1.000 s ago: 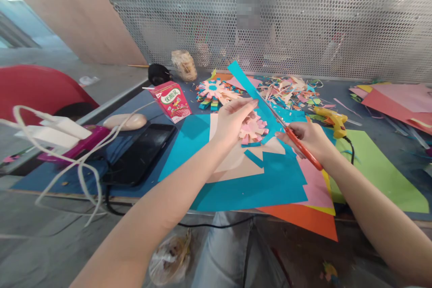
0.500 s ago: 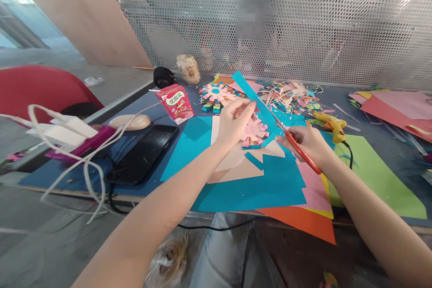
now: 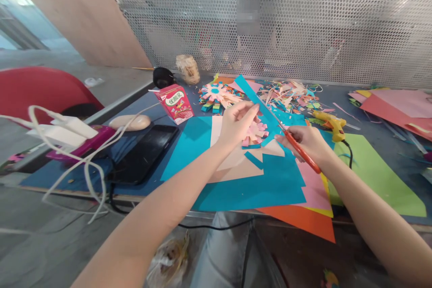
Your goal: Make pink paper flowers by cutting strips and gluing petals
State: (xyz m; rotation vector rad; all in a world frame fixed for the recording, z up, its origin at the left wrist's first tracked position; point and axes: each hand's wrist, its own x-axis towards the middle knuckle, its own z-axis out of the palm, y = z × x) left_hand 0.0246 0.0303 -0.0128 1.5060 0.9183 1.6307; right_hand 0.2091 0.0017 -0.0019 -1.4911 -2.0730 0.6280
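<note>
Now the left hand (image 3: pixel 238 121) pinches one blue strip (image 3: pixel 248 89), the right hand (image 3: pixel 305 140) grips one pair of scissors (image 3: pixel 301 150); one orange sheet (image 3: pixel 308 222) overhangs the table (image 3: pixel 391 144).

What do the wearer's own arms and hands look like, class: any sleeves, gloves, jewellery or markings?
The left forearm and right forearm are bare, with no sleeves in view. The left hand and right hand are ungloved. No watch, bracelet, ring or marking shows; the nails are too small to judge.
</note>
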